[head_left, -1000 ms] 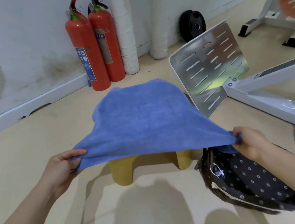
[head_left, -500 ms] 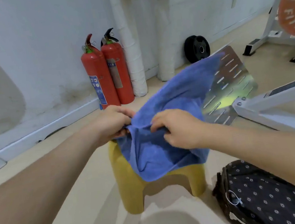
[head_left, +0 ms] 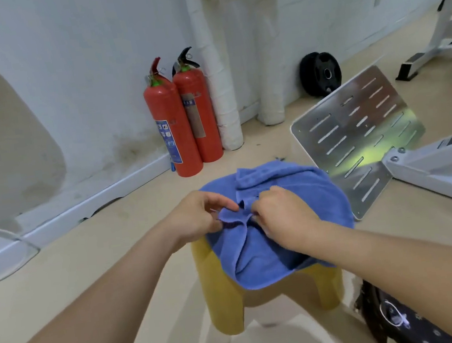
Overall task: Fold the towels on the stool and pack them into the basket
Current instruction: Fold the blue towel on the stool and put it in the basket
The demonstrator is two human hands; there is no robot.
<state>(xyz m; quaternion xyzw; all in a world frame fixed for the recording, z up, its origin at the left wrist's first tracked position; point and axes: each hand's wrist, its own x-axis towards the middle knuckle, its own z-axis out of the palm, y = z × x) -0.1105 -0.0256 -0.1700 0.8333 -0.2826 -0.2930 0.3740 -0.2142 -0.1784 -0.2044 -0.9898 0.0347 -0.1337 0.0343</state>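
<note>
Towel work in full swing: the blue towel (head_left: 258,255) lies heaped over the top of the yellow stool (head_left: 219,286), dead centre of the view, with one edge drooping down the near side toward 6 o'clock. The left hand (head_left: 196,217) pinches a small ridge of cloth between thumb and fingertips. The right hand (head_left: 281,213), just beside it at its 3 o'clock, curls its fingers onto that same ridge, so both hands grip the towel and nearly touch.

No clean fold shows. The cloth is bunched and wrinkled, with a loose flap lying at 12 o'clock, so I judge the folding barely begun.

The basket (head_left: 409,331), dark with a small pale print, sits on the floor at 5 o'clock from the stool, partly hidden by the right forearm. Whether anything is packed in it, I cannot tell. Only this one towel is in sight.

Left to do, by my reckoning: square the towel up, fold it flat, then carry it to the basket. Two red fire extinguishers (head_left: 184,119) stand at 11 o'clock by the wall, and a slotted metal plate (head_left: 357,141) is at 2 o'clock.
</note>
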